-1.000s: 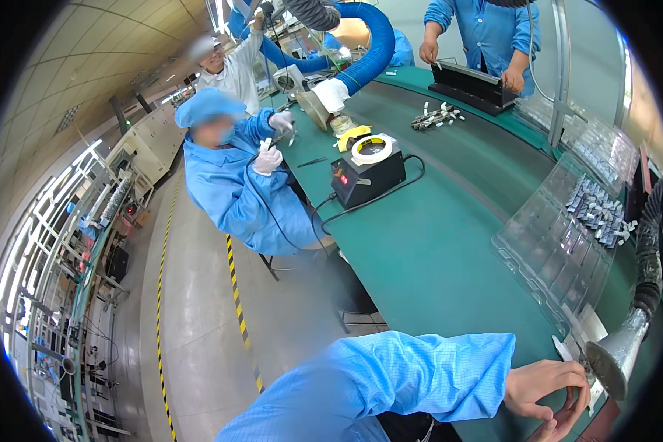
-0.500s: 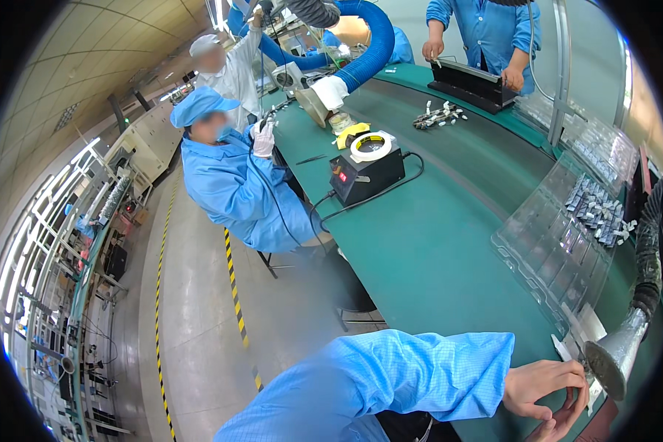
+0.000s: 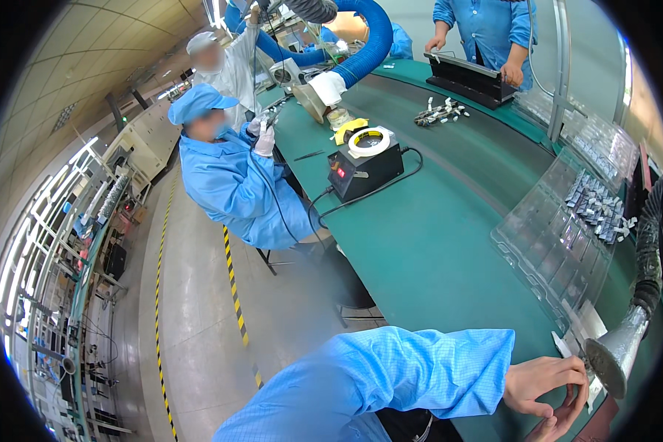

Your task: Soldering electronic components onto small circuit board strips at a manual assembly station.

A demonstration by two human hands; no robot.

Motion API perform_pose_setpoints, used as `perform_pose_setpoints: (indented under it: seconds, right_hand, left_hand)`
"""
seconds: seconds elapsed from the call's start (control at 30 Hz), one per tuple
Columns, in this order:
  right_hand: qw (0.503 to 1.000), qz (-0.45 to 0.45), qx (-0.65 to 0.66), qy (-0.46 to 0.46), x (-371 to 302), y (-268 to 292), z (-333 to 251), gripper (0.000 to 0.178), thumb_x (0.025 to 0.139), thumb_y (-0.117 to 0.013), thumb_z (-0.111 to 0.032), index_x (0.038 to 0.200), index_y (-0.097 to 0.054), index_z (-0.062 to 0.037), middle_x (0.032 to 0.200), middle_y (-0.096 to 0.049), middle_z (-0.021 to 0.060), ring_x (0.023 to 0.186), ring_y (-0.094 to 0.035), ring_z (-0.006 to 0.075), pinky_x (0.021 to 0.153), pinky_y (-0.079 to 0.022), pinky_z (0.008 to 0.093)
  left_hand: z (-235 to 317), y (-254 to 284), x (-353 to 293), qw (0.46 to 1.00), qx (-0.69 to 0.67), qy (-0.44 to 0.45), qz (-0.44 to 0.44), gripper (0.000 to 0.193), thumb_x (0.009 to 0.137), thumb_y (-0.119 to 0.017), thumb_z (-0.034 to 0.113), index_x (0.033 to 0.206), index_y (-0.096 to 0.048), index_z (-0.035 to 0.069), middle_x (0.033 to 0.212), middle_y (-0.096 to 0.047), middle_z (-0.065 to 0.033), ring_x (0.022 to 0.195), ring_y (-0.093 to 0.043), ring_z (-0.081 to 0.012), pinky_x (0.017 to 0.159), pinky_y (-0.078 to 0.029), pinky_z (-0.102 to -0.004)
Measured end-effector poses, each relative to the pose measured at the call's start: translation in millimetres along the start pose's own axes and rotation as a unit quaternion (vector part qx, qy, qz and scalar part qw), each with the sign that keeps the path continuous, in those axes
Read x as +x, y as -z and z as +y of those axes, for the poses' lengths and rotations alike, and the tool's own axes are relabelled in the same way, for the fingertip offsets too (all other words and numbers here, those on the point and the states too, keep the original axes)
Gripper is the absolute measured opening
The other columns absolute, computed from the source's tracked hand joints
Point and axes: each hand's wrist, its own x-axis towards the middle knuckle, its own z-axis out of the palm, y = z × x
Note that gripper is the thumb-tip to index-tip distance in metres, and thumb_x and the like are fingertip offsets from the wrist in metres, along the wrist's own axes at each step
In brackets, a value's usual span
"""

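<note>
Left hand (image 3: 539, 384), bare, out of a light-blue checked sleeve (image 3: 442, 368), fingers bent and curled in toward the right hand (image 3: 565, 421), which is partly cut off at the lower edge. Cannot tell whether either pinches anything; any held item is hidden. Nearest visible thing: white, flat, strip-like piece (image 3: 562, 345) on the green bench (image 3: 449, 258), just beside the left fingertips and near the silver cone-shaped metal hood (image 3: 628, 342). Piece looks light, thin, probably bendable; best gripped by its edge. Clear plastic compartmented tray (image 3: 538, 239) lies beyond.
</note>
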Motion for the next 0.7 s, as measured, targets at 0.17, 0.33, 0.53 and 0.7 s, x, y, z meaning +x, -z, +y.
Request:
perform_pose_setpoints:
  seconds: [0.17,0.33,0.53,0.7]
  right_hand:
    - [1.0,-0.002,0.006,0.001,1.0,0.1,-2.3,0.083,0.089,-0.066,-0.05,0.14,-0.039,0.0084,0.138,-0.045,0.0257,0.126,-0.047,0.0343,0.108,-0.037,0.0445]
    - [1.0,-0.002,-0.013,-0.001,-0.7,-0.1,-3.7,0.083,0.089,-0.066,-0.05,0.14,-0.038,0.0091,0.139,-0.044,0.0267,0.127,-0.047,0.0358,0.108,-0.036,0.0453]
    - [1.0,-0.007,-0.012,-0.001,-3.6,6.2,5.1,0.083,0.088,-0.067,-0.051,0.14,-0.039,0.0077,0.14,-0.045,0.0255,0.127,-0.047,0.0348,0.108,-0.036,0.0454]
    - [1.0,-0.002,-0.004,-0.015,-1.6,3.7,1.1,0.083,0.088,-0.068,-0.051,0.14,-0.04,0.0073,0.14,-0.045,0.0247,0.127,-0.047,0.0344,0.108,-0.036,0.0453]
  left_hand:
    - [5.0,0.9,1.4,0.999,-0.033,0.017,-0.01,0.072,0.091,-0.051,0.062,0.127,-0.045,0.0,0.125,-0.045,-0.0182,0.102,-0.057,-0.0342,0.089,-0.048,-0.0419]
    - [5.9,-0.5,-0.9,0.999,-0.027,0.017,-0.002,0.073,0.091,-0.049,0.064,0.127,-0.045,0.0,0.124,-0.045,-0.0178,0.102,-0.057,-0.034,0.089,-0.048,-0.0417]
    - [6.5,2.0,-0.3,0.999,-0.032,0.032,-0.015,0.075,0.091,-0.048,0.065,0.127,-0.045,0.0,0.125,-0.045,-0.0178,0.105,-0.055,-0.0346,0.091,-0.046,-0.0425]
    - [2.2,0.7,-2.6,0.999,-0.013,0.032,-0.013,0.075,0.091,-0.048,0.065,0.128,-0.045,0.0,0.125,-0.045,-0.0181,0.108,-0.054,-0.0361,0.091,-0.046,-0.043]
